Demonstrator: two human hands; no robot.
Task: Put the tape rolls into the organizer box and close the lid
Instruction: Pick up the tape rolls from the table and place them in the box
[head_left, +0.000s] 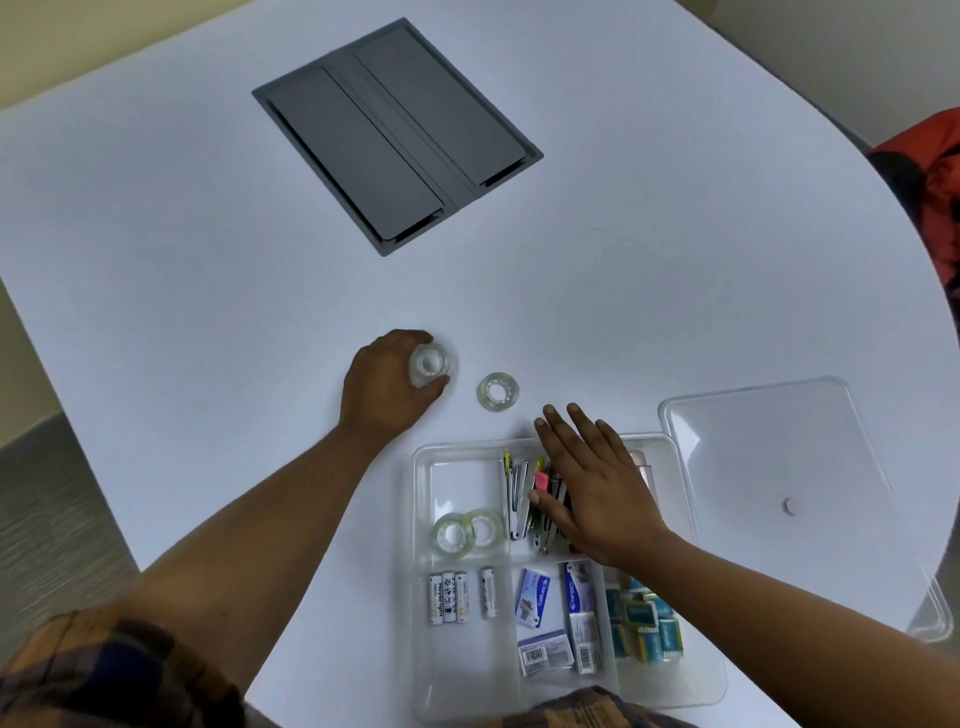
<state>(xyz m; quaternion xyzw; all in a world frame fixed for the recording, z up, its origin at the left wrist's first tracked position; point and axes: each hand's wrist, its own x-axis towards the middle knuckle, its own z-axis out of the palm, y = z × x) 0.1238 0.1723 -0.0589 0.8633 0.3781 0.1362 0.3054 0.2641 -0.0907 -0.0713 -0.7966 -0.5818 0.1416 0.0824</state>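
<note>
Head view: the left hand (387, 387) curls around one clear tape roll (430, 366) on the table (208, 234); a second roll (498, 392) lies just beside it. Two rolls (467, 532) already sit in the organizer box (421, 571). The right hand (592, 483) hovers flat, fingers spread, over the stapler compartment. Slick tape could slip from that grip, or the right hand could block the drop. The lid (779, 467) waits alongside.
</note>
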